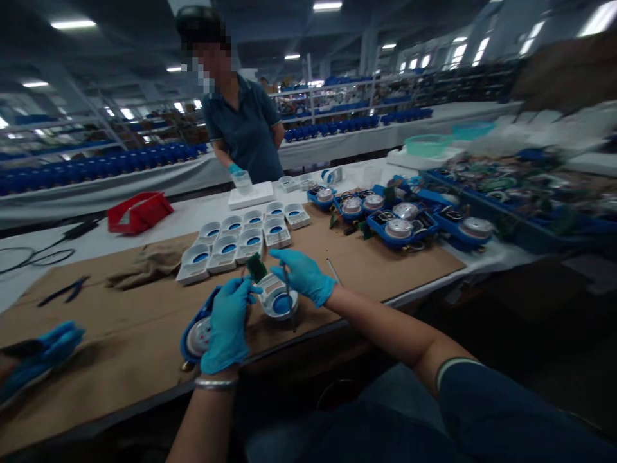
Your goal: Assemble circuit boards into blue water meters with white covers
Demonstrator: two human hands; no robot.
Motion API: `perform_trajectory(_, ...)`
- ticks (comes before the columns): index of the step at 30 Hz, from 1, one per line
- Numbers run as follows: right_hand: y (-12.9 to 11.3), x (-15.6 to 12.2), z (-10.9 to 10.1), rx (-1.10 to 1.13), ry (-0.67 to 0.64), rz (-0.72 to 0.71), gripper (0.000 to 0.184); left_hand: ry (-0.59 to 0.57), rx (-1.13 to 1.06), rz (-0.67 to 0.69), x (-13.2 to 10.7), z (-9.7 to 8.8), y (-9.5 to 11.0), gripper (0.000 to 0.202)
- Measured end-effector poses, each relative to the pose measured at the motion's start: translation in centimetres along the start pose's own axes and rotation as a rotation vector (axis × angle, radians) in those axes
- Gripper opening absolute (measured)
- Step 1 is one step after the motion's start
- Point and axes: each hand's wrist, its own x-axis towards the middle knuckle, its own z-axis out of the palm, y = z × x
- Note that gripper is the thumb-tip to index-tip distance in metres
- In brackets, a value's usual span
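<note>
My left hand (226, 325), in a blue glove, has its fingers closed at the lower edge of a small green circuit board (257, 267). Under and beside that hand lies a blue housing (189, 334) with a round silvery part (199, 335), partly covered by the glove. My right hand (304, 275), gloved too, grips a thin dark screwdriver-like tool (290, 299) pointing down. Behind the tool, at the table's near edge, sits a white plastic housing (274, 312) with a blue disc in it. Whether the tool touches the housing I cannot tell.
Several white housings (226, 247) stand in rows ahead. Blue units (402, 225) and a bin of circuit boards (511, 215) are at right. Pliers (62, 290), a cloth (149, 265) and a red bin (137, 213) lie left. A co-worker (245, 128) stands opposite; another's gloved hand (53, 347) is at left.
</note>
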Motion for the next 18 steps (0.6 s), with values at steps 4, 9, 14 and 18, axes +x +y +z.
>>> perform_trajectory(4,-0.5,3.7,0.6,-0.073,-0.243,-0.317,0.039,-0.045,0.203,0.05,0.6,0.5,-1.0,0.029)
perform_trajectory(9,-0.6,5.2,1.5,-0.008,-0.324,-0.392,0.029,-0.034,0.414,0.197,0.7,0.7,-2.7,0.023)
perform_trajectory(14,-1.6,4.9,-0.2,0.007,-0.476,-0.255,0.006,-0.071,0.444,0.391,1.0,0.5,-2.5,0.023)
perform_trajectory(18,-1.6,4.6,-0.4,0.029,-0.55,-0.07,0.011,-0.208,0.358,0.418,0.9,-0.3,-1.2,0.023)
